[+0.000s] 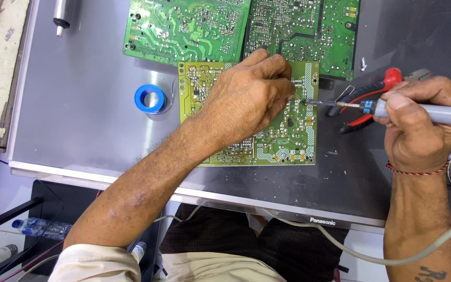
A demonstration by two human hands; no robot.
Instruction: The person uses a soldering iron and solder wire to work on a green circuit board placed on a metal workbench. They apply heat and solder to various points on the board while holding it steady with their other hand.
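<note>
Our left hand (246, 99) lies palm down, fingers curled, pressing the circuit board (293, 141). Our right hand (418, 122) grips the soldering iron (392, 108), tip at the board.

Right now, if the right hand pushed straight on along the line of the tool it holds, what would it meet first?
The right hand points its soldering iron leftward; the tip already sits at the yellow-green circuit board, with the left hand fingertips next, though depth is unclear.
</note>
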